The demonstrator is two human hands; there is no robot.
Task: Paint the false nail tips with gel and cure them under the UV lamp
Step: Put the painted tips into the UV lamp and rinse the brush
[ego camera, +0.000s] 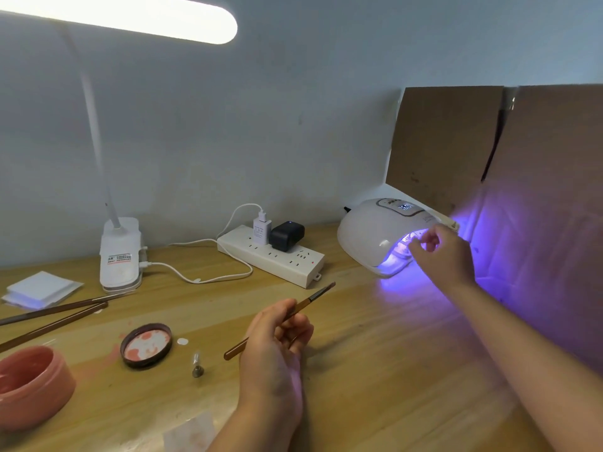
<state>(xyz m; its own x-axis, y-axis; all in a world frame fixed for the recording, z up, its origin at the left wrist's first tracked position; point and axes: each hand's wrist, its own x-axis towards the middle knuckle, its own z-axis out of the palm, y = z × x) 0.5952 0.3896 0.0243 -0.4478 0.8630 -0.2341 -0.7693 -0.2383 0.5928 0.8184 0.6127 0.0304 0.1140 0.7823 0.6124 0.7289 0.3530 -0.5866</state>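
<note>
The white UV lamp (372,233) stands at the back right of the wooden desk, lit violet, its display on. My right hand (443,252) is at the lamp's mouth with its fingers curled; a small pale thing shows in the glow by the fingertips, too blurred to name. My left hand (277,340) holds a brown gel brush (313,298) mid-desk, bristles pointing up and right. A pink gel jar (29,383) sits open at the left edge, its dark lid (146,345) upturned beside it.
A desk lamp base (120,252) and a white power strip (270,256) with two chargers line the back. Two more brushes (55,316) and a white pad stack (40,290) lie at left. A small metal piece (197,367) stands near the lid. Cardboard (535,190) walls the right side.
</note>
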